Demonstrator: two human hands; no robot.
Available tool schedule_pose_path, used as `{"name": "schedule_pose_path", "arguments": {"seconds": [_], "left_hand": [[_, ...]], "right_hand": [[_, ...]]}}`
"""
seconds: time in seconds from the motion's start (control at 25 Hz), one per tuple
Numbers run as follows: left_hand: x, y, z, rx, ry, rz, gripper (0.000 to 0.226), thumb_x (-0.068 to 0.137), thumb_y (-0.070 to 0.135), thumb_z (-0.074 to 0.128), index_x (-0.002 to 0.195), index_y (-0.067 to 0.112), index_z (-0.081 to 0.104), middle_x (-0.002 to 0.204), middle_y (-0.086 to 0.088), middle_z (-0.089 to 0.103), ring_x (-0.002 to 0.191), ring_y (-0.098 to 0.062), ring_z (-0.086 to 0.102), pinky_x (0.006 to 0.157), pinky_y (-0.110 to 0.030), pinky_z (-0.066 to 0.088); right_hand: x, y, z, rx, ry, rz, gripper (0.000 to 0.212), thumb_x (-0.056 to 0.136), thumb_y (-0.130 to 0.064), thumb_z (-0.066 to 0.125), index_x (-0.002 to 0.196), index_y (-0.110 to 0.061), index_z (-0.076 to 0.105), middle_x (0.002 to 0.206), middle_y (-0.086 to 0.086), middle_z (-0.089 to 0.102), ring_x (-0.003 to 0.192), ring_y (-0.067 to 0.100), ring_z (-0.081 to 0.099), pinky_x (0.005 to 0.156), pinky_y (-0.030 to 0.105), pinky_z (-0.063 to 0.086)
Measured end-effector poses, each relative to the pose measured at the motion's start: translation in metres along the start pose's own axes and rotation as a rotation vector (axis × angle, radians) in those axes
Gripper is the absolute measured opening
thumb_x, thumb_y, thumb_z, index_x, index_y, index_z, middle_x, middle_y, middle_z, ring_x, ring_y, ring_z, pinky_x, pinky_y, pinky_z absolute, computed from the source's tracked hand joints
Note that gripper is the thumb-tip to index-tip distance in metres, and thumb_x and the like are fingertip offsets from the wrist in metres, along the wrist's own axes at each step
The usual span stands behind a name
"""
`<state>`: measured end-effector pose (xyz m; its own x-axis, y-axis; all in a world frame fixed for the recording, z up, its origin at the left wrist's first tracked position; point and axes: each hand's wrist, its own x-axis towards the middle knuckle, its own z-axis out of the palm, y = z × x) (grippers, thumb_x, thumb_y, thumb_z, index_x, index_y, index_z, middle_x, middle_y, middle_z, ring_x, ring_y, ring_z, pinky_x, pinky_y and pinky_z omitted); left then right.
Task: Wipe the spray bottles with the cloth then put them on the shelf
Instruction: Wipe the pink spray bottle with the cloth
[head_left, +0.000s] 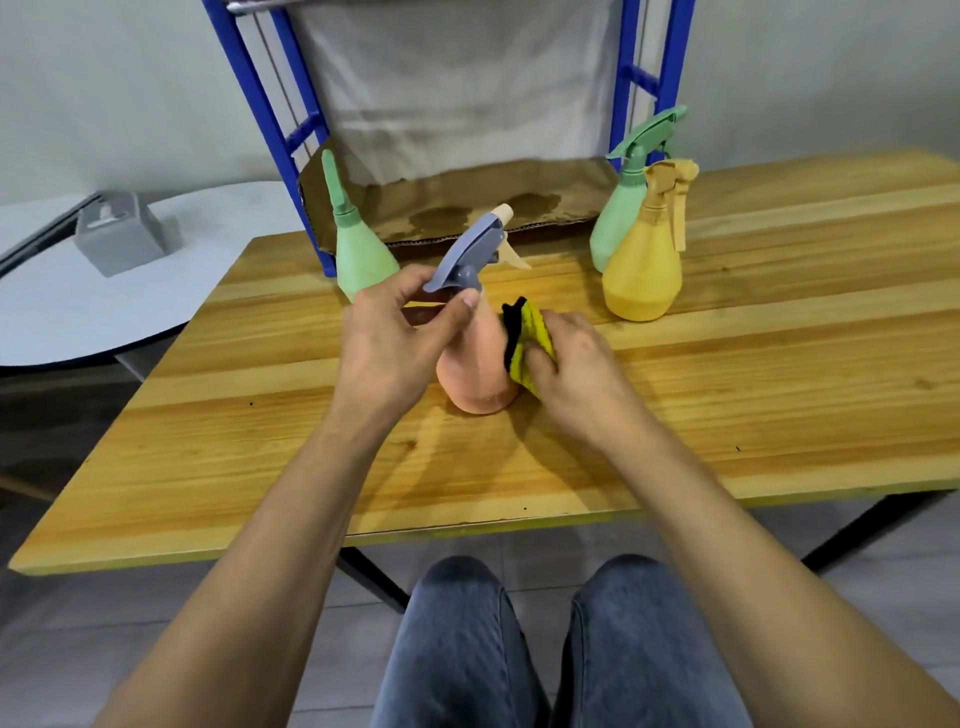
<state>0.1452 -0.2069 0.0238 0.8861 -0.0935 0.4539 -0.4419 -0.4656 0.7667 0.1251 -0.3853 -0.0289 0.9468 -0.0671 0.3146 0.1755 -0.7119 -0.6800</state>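
The left hand (384, 338) is pinching the peach spray bottle's (475, 364) neck; the right hand (571, 364) is gripping the yellow cloth (532, 338) against its body. Three other bottles (641, 260) are waiting on the table (779, 389); none is standing on the blue shelf (631, 78) yet.

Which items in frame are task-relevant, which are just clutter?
Job: peach spray bottle, cloth, yellow spray bottle, green spray bottle, green pointed-nozzle bottle, blue shelf.
Lying about: grey box, white round table, cardboard.

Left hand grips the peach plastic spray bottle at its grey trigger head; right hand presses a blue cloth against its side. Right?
The cloth is yellow with a black edge, not blue, as the head view shows. Otherwise yes: the left hand grips the peach plastic spray bottle at its grey trigger head while the right hand presses that cloth against its side.
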Motion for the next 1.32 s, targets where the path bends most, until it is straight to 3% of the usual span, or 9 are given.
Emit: {"name": "schedule_pose_path", "arguments": {"seconds": [0.16, 0.28, 0.4, 0.56, 0.72, 0.84, 1.0, 1.16, 1.32], "left_hand": [[0.002, -0.002, 0.001, 0.014, 0.022, 0.019, 0.018, 0.092, 0.033, 0.076, 0.108, 0.024, 0.076, 0.094, 0.008, 0.078, 0.088, -0.008, 0.075, 0.082, -0.042, 0.062], [0.001, -0.002, 0.000, 0.024, 0.032, 0.003, 0.019, 0.092, 0.034, 0.076, 0.108, 0.025, 0.075, 0.094, 0.010, 0.077, 0.087, -0.004, 0.074, 0.079, -0.034, 0.062], [-0.002, 0.000, 0.003, 0.068, 0.030, 0.002, 0.017, 0.093, 0.035, 0.074, 0.108, 0.027, 0.073, 0.091, 0.016, 0.075, 0.084, 0.003, 0.071, 0.075, -0.024, 0.057], [-0.006, 0.010, 0.013, 0.175, 0.140, 0.016, 0.014, 0.092, 0.038, 0.074, 0.099, 0.028, 0.068, 0.086, 0.019, 0.071, 0.078, 0.006, 0.067, 0.067, -0.013, 0.049], [-0.001, 0.014, 0.030, 0.185, 0.268, -0.039, 0.026, 0.086, 0.046, 0.077, 0.093, 0.025, 0.063, 0.089, 0.012, 0.070, 0.081, -0.006, 0.067, 0.071, -0.031, 0.056], [0.000, 0.010, 0.022, 0.102, 0.098, -0.055, 0.028, 0.090, 0.038, 0.076, 0.113, 0.026, 0.068, 0.104, 0.015, 0.072, 0.094, -0.002, 0.069, 0.080, -0.020, 0.056], [0.005, 0.004, -0.003, 0.068, -0.214, -0.013, 0.033, 0.098, 0.017, 0.068, 0.131, 0.019, 0.067, 0.117, 0.013, 0.072, 0.103, 0.004, 0.067, 0.083, -0.010, 0.051], [0.004, 0.003, -0.005, 0.066, -0.182, 0.063, 0.032, 0.096, 0.011, 0.070, 0.127, 0.020, 0.072, 0.113, 0.013, 0.075, 0.098, 0.004, 0.070, 0.088, -0.017, 0.055], [0.003, -0.001, -0.003, 0.052, -0.169, 0.097, 0.030, 0.096, 0.017, 0.072, 0.125, 0.022, 0.073, 0.112, 0.015, 0.076, 0.100, 0.003, 0.072, 0.092, -0.025, 0.057]], "right_hand": [[0.006, -0.037, 0.005, 0.148, 0.152, -0.069, 0.033, 0.099, -0.025, 0.049, 0.129, -0.011, 0.056, 0.124, 0.006, 0.052, 0.112, 0.020, 0.050, 0.094, 0.028, 0.038], [-0.014, -0.018, 0.020, 0.002, 0.147, 0.034, 0.042, 0.093, -0.025, 0.050, 0.131, -0.007, 0.055, 0.125, 0.016, 0.051, 0.112, 0.037, 0.051, 0.098, 0.045, 0.043], [-0.028, 0.007, 0.022, -0.161, 0.104, 0.052, 0.047, 0.093, -0.022, 0.057, 0.137, -0.005, 0.052, 0.128, 0.019, 0.049, 0.111, 0.041, 0.049, 0.098, 0.050, 0.043], [-0.033, 0.011, 0.019, 0.087, 0.163, 0.036, 0.041, 0.095, -0.023, 0.050, 0.134, -0.011, 0.052, 0.129, 0.011, 0.049, 0.115, 0.034, 0.053, 0.100, 0.047, 0.045], [-0.033, 0.011, 0.015, 0.205, 0.189, 0.059, 0.038, 0.097, -0.022, 0.052, 0.135, -0.021, 0.050, 0.122, 0.002, 0.051, 0.115, 0.023, 0.051, 0.098, 0.038, 0.044], [-0.030, 0.014, 0.011, 0.298, 0.257, 0.111, 0.027, 0.097, -0.022, 0.053, 0.124, -0.021, 0.055, 0.110, 0.003, 0.056, 0.105, 0.021, 0.054, 0.088, 0.031, 0.041], [-0.008, -0.008, -0.001, 0.398, 0.475, 0.176, 0.023, 0.093, -0.028, 0.051, 0.109, -0.016, 0.061, 0.101, 0.006, 0.063, 0.099, 0.027, 0.059, 0.088, 0.038, 0.045], [0.008, -0.045, -0.007, 0.302, 0.270, 0.033, 0.023, 0.098, -0.029, 0.051, 0.117, -0.019, 0.059, 0.110, -0.001, 0.058, 0.103, 0.016, 0.053, 0.087, 0.031, 0.040], [-0.001, -0.024, 0.009, 0.154, 0.181, -0.009, 0.043, 0.095, -0.027, 0.047, 0.133, -0.007, 0.054, 0.133, 0.010, 0.052, 0.122, 0.028, 0.051, 0.104, 0.039, 0.041]]}}
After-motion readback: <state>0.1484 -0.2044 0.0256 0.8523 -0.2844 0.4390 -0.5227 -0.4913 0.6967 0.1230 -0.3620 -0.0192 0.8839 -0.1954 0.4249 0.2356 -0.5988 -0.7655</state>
